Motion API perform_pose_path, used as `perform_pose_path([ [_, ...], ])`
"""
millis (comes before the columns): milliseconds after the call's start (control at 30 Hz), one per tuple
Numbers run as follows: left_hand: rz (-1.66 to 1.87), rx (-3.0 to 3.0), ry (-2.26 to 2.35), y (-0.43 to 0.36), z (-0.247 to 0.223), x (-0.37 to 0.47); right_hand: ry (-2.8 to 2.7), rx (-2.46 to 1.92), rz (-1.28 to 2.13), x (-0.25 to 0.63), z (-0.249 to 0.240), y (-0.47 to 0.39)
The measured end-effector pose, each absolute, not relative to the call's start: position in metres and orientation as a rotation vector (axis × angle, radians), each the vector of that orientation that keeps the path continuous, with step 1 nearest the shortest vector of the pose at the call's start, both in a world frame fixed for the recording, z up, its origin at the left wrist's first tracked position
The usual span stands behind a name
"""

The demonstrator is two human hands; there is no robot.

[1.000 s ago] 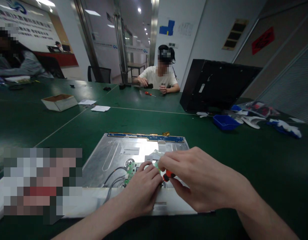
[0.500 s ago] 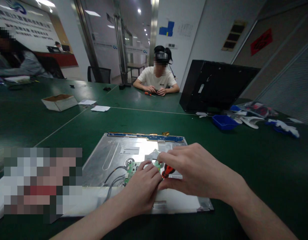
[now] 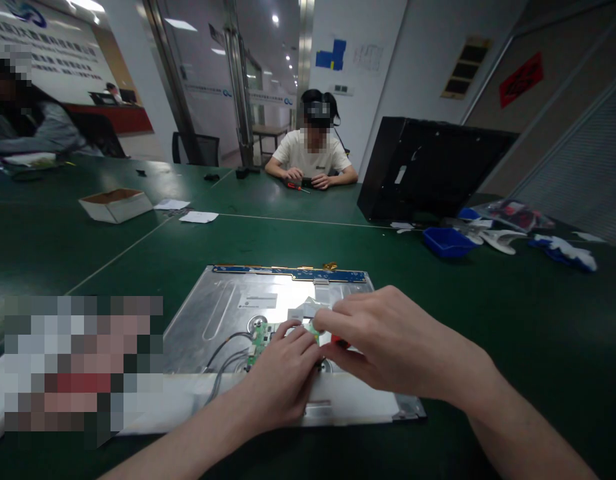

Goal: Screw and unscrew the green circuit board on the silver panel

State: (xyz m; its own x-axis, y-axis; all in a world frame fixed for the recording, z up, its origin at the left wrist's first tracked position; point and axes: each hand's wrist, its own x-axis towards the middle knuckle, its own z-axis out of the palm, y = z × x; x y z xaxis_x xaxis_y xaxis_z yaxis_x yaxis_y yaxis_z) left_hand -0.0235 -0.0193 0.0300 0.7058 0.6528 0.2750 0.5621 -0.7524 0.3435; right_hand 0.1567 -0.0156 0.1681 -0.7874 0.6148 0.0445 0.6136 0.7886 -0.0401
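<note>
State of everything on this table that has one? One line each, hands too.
metal panel: lying flat
circuit board: exposed, partly covered by left hand
cables: loosely curved, ending near the board's left edge
left hand: fingers over the board
right hand: closed around red tool
red tool: gripped, mostly hidden
white box: open-topped
blue tray: open-topped
black casing: standing

Flat panel (image 3: 231,323): bare silvery metal, smooth, glossy under the light
Near strip (image 3: 358,400): milky white, smooth, film-like
Circuit board (image 3: 259,338): green, hard-looking
Tool handle (image 3: 340,341): red, plastic-looking
Tabletop (image 3: 278,241): smooth green, faint sheen
Loose sheet (image 3: 199,217): white paper
Tray (image 3: 445,244): blue plastic
Monitor back (image 3: 438,170): black, mostly matt
</note>
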Motion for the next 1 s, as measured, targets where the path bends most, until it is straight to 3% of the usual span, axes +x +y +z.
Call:
perform_pose_path([
  [1000,0.589,2.689,0.97,-0.0194,0.0283,-0.0236,-2.942,-1.018,0.0,0.157,0.1686,-0.0149],
])
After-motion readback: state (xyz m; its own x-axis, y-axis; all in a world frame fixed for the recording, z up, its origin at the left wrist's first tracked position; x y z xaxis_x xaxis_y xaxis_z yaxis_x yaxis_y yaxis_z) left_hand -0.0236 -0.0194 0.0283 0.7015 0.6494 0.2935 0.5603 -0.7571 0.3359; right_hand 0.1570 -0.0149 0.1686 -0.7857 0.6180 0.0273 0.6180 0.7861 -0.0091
